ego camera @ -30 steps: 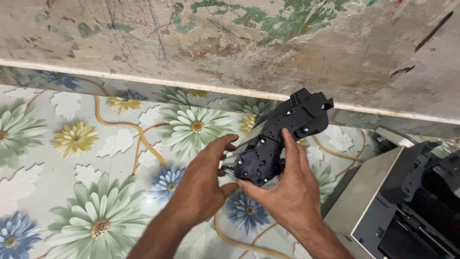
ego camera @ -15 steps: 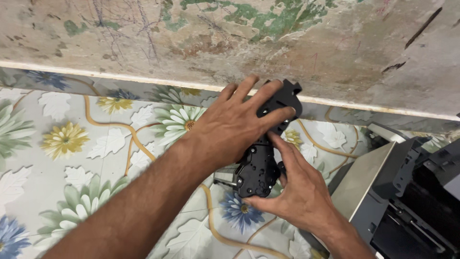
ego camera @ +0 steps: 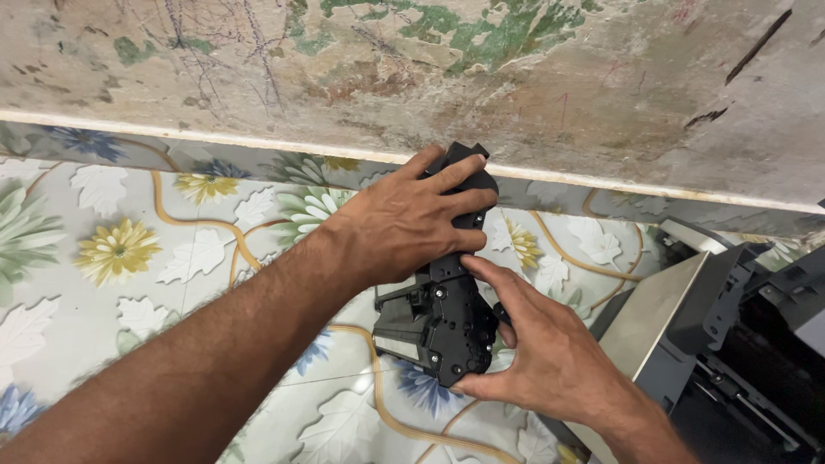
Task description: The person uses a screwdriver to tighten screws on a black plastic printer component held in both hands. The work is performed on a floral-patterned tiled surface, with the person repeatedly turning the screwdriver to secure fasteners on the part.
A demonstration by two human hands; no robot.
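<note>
The black plastic assembly stands on end on the floral-patterned floor, with its upper end leaning close to the base of the peeling wall. Your left hand lies over its upper half, with the fingers wrapped around the top and pressed to the plastic. Your right hand cups the lower half from the right; its thumb runs beneath the rounded bottom end and the index finger rests on the face. Compared with half a second ago, the left fingers, which were then spread over the top, now curl tighter around it, and the assembly sits more upright and nearer the wall. The grey printer housing remains just beside your right wrist, at the right edge of the view.
</note>
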